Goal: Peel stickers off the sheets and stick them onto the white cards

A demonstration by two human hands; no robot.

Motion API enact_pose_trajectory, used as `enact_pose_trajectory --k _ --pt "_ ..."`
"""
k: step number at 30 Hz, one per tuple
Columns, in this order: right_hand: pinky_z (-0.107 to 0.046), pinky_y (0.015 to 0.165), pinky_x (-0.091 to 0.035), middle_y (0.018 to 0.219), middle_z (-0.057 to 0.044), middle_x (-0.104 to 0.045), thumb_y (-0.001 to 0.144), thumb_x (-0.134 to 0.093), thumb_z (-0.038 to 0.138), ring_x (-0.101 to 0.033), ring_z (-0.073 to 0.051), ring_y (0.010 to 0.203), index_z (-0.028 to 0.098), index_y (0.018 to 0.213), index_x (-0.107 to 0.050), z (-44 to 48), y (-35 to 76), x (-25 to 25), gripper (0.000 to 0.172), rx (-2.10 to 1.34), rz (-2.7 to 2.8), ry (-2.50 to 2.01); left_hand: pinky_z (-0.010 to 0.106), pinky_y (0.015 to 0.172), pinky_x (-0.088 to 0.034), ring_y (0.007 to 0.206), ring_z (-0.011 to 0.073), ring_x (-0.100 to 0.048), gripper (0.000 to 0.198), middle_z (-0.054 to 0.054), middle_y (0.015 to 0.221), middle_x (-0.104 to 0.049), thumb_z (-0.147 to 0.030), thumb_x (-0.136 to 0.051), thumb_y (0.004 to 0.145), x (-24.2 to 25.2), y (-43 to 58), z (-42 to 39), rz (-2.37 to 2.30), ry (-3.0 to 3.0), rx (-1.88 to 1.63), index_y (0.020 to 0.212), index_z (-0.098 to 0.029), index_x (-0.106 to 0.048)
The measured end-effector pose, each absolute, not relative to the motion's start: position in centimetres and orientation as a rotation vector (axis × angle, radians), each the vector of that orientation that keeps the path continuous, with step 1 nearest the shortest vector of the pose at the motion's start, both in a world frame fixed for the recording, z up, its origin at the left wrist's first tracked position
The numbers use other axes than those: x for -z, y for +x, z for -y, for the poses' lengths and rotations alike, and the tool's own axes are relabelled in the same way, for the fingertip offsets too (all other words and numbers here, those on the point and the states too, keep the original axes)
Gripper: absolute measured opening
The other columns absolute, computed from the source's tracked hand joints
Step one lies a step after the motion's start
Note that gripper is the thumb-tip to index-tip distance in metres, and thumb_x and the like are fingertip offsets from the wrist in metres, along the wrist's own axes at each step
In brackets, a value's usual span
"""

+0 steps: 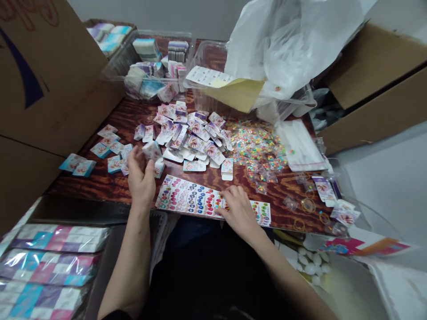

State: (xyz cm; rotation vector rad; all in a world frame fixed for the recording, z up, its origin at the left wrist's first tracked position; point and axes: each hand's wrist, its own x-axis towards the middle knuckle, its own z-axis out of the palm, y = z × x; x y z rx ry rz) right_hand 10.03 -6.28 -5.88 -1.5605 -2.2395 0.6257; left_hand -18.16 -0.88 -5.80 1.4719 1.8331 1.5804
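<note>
Right hand lies with fingers slightly spread, fingertips pressed on a sheet of colored stickers. The sheet's long axis runs parallel to the near edge of the table, close to that edge, and this hand is the nearer to it. Left hand, just beyond the sheet's left end, appears to pinch a printed card between thumb and fingers, at the front of a loose card pile.
</note>
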Motion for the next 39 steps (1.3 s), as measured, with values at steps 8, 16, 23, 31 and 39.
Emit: enact_pose_trajectory --k 8,16,23,31,39 --pt "-0.028 0.064 -0.039 0.072 0.000 -0.059 0.070 -0.074 0.014 -0.054 -0.017 0.072 0.019 0.064 -0.057 3.0 9.2 6.5 0.019 -0.920 2.169 -1.606 0.041 0.110 -0.036 0.128 0.0244 -0.048 0.031 0.011 0.133 -0.055 -0.027 -0.056 0.091 4.6 -15.0 3.2 -1.905 1.709 -1.486 0.121 -0.019 -0.059" --pt "-0.026 0.060 -0.046 0.068 0.000 -0.064 0.077 -0.071 0.032 -0.058 -0.014 0.063 0.018 0.071 -0.067 2.1 11.6 2.5 0.016 -1.506 1.585 -1.214 0.042 0.101 -0.044 0.114 0.0257 -0.057 0.023 0.010 0.117 -0.065 -0.025 -0.055 0.092 2.1 -8.8 7.0 -1.504 1.888 -1.186 0.113 -0.022 -0.063" --pt "-0.036 0.084 -0.045 0.092 -0.005 -0.065 0.086 -0.063 0.021 -0.059 -0.022 0.091 0.023 0.091 -0.068 4.9 11.8 -2.1 0.007 -1.008 1.864 -1.128 0.041 0.097 -0.047 0.112 0.0236 -0.060 0.029 0.009 0.115 -0.068 -0.014 -0.048 0.094 1.5 -6.3 7.8 -1.159 1.903 -1.174 0.116 -0.023 -0.064" --pt "-0.035 0.081 -0.041 0.082 -0.002 -0.065 0.086 -0.043 0.006 -0.059 -0.020 0.084 0.023 0.084 -0.065 5.3 13.5 1.4 0.028 -0.950 2.012 -1.252 0.040 0.098 -0.046 0.105 0.0254 -0.064 0.034 0.009 0.103 -0.072 -0.038 -0.045 0.097 1.7 -7.0 6.3 -0.898 1.303 -0.982 0.090 -0.018 -0.073" --pt "-0.026 0.063 -0.040 0.077 0.000 -0.061 0.082 -0.063 0.023 -0.057 -0.016 0.069 0.021 0.091 -0.059 5.7 12.7 3.9 0.009 -0.967 1.647 -1.525 0.027 0.069 -0.052 0.072 0.0160 -0.065 0.035 0.005 0.082 -0.070 -0.045 -0.065 0.084 5.7 -4.3 5.2 -0.869 0.898 -0.635 0.096 -0.013 -0.070"
